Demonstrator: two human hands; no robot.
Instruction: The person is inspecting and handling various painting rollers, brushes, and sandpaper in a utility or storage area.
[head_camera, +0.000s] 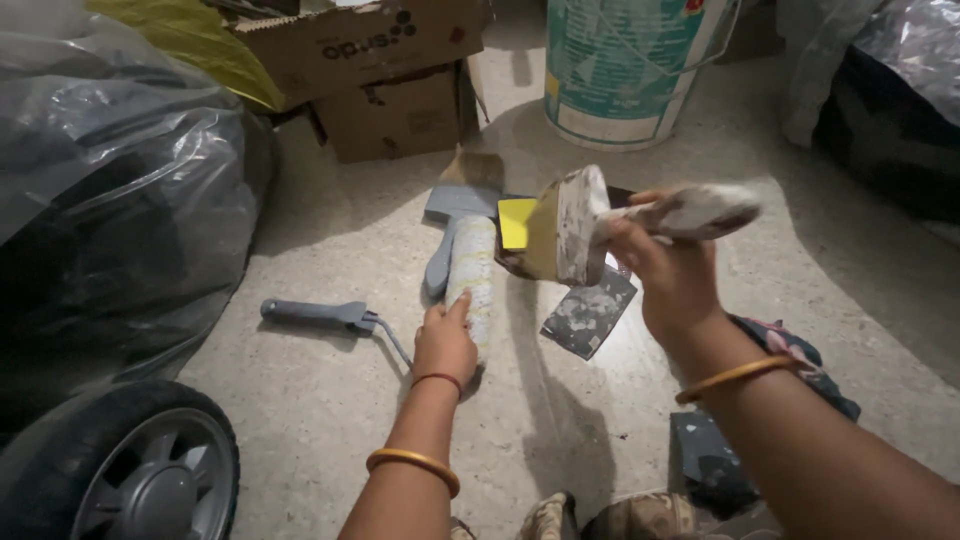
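Paint roller (471, 275): lies on the floor (330, 400) at centre, its pale, paint-stained sleeve pointing away from the person; its grey handle (310, 314) lies off to the left, joined by a thin bent wire.
Left hand (445, 340): rests on the near end of the roller sleeve, fingers curled down over it; how firmly it grips cannot be told.
Right hand (670, 275): raised above the floor, closed around the paint-crusted handle of a wide brush (575, 225); the handle's far end is blurred.
Brush: its broad head faces left and hides part of the things behind it.
Rag (590, 312): dark, paint-flecked piece on the floor just right of the roller, partly under the brush.
Yellow piece (516, 222): small flat thing behind the brush; what it is cannot be made out.
Wheel (140, 470): bottom left, cut off by the frame.
Plastic bag (110, 200): large and dark, at left; contents hidden.
Cardboard boxes (385, 70): far left of centre, tops cut off.
Bucket (625, 65): far centre, only its lower part in view.
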